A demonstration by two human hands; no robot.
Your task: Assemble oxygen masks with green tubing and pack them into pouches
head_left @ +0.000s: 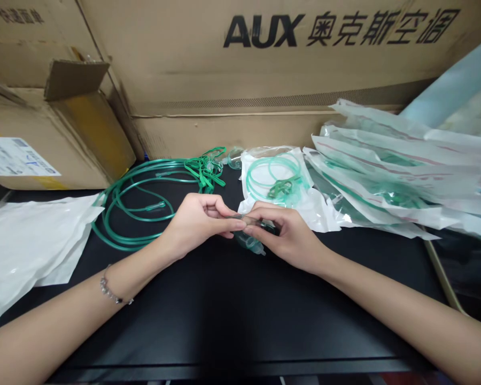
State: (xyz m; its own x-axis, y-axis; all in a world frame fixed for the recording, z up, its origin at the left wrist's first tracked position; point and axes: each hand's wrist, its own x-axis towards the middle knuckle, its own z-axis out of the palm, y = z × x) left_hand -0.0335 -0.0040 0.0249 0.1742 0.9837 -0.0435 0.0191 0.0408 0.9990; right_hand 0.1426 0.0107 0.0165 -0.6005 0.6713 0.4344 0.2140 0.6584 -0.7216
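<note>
Both my hands meet over the middle of the black table, pinching a clear, green-tinted oxygen mask (250, 243). My left hand (200, 219) grips its near rim between thumb and fingers. From the other side my right hand (288, 232) holds the same rim, its fingers covering much of the mask. A small nozzle pokes out below. Behind my left hand lies a coil of green tubing (116, 214) with a bunched green elastic strap (208, 170). Just beyond my right hand is a white pouch (250, 156) with pale green tubing and a green strap on it.
Overlapping clear-and-white packages (385, 160) with green contents are piled at the right. White pouches (36, 240) lie at the left. An open cardboard box (28, 128) stands back left, and a large carton (224, 80) walls off the rear. A dark, gold-edged object (444, 272) sits right.
</note>
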